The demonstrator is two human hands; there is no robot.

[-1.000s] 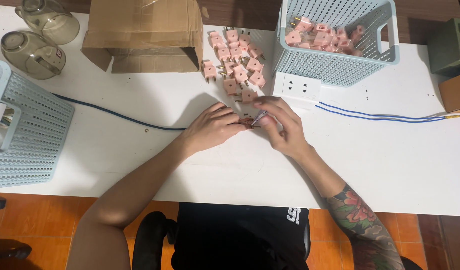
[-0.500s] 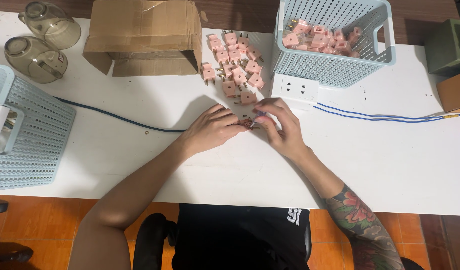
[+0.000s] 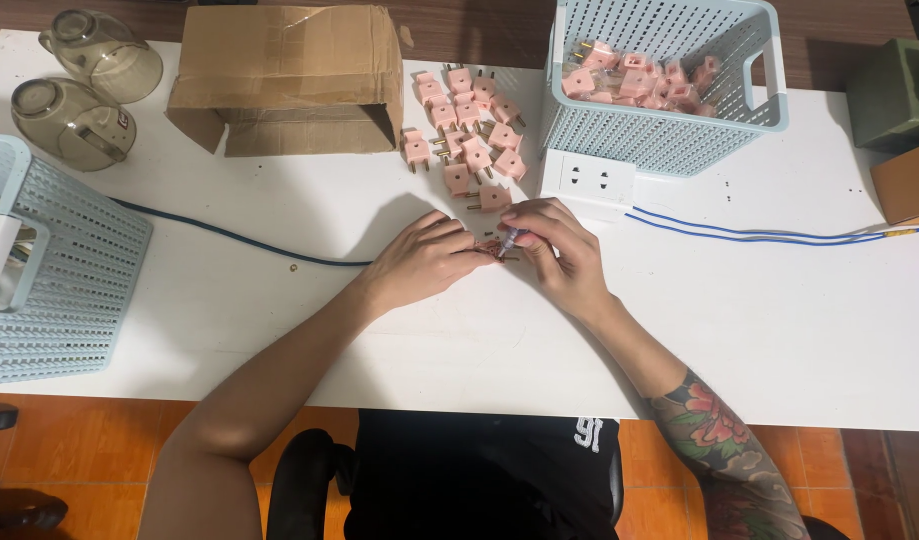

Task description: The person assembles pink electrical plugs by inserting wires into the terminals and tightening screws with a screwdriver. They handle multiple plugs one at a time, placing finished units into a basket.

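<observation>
My left hand point(image 3: 420, 258) and my right hand point(image 3: 555, 250) meet at the middle of the white table point(image 3: 460, 340). Between their fingertips is a small pink plug part point(image 3: 493, 248) with a thin tool or pin, mostly hidden by the fingers. Just beyond the hands lies a loose pile of pink two-pin plugs point(image 3: 468, 140). A white socket strip point(image 3: 588, 182) sits right behind my right hand, with blue and white wires point(image 3: 770, 236) running off to the right.
A light blue basket point(image 3: 670, 150) at the back right holds more pink plugs. An open cardboard box point(image 3: 290, 75) stands behind left. Two glass mugs point(image 3: 80, 85) lie far left, above another blue basket point(image 3: 55, 270). A blue cable point(image 3: 230, 238) crosses the table.
The hands stay together at the same spot on the small pink part; only the fingers shift slightly.
</observation>
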